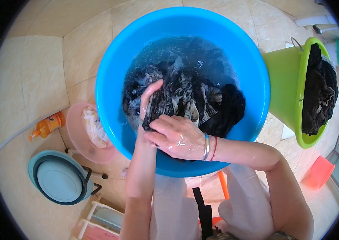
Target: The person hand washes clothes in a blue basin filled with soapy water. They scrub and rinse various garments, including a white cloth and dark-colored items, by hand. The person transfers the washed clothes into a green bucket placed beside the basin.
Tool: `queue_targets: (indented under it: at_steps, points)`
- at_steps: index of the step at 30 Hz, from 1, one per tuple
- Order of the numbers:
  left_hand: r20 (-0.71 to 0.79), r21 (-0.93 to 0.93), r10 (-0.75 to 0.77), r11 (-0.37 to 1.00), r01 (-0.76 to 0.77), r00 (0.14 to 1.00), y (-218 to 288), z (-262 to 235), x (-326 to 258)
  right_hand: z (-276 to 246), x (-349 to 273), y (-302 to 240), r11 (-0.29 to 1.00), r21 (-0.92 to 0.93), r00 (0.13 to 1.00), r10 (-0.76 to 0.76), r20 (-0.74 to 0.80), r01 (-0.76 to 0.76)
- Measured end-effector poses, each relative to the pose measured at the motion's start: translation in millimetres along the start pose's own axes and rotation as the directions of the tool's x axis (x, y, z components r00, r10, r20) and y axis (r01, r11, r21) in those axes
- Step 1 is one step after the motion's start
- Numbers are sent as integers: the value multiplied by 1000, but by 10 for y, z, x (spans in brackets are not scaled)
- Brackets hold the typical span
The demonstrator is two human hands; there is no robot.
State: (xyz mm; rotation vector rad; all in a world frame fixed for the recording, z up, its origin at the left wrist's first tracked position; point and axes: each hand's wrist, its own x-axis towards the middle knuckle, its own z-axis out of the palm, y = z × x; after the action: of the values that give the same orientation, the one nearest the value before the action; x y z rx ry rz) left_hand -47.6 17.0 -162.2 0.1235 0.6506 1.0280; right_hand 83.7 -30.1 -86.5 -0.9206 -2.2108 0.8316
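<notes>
A large blue basin (pixel 262 94) holds cloudy, sudsy water (pixel 149 52) with several dark wet clothes in it. Over its near half, my left hand (pixel 150 97) has a dark wet garment (pixel 160 102) bunched in it. One finger or the thumb shows along the cloth; fabric and the other hand hide the rest. My right hand (pixel 182 138), wet, with a silver bangle and a red string at the wrist, is closed on the same garment beside the left wrist. Black cloth (pixel 227 112) lies to the right in the basin.
A green bucket (pixel 283 86) of dark clothes stands at right, with an orange-pink container (pixel 321 172) nearer. At left are a pink basin (pixel 75 128) with white cloth, an orange bottle (pixel 49 125), a folding teal basin (pixel 59 182) and a low rack (pixel 87 218).
</notes>
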Motion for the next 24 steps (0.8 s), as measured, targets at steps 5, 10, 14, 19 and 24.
queue_targets:
  at_steps: [5, 10, 14, 19, 24]
  points:
    - [-93, 270, 192, 949, -161, 977, -209, 163, -173, 26, 327, 58, 989, -145, 995, -34, -98, 20]
    - [-277, -93, 33, 994, -61, 960, -258, 27, 79, 93, 419, 222, 990, -126, 961, 23, -276, -60]
    - [-429, -58, 19, 997, -48, 903, -362, 367, -16, 9, 437, 971, 963, 65, 870, 263, -416, -260]
    - [-510, 9, -14, 1000, 22, 860, -294, 378, 178, -108, 119, 1536, 721, -47, 679, 625, -386, -691]
    - [-501, 110, 106, 992, -58, 859, -222, 13, 283, -125, -145, 1873, 674, -28, 631, 676, -382, -739]
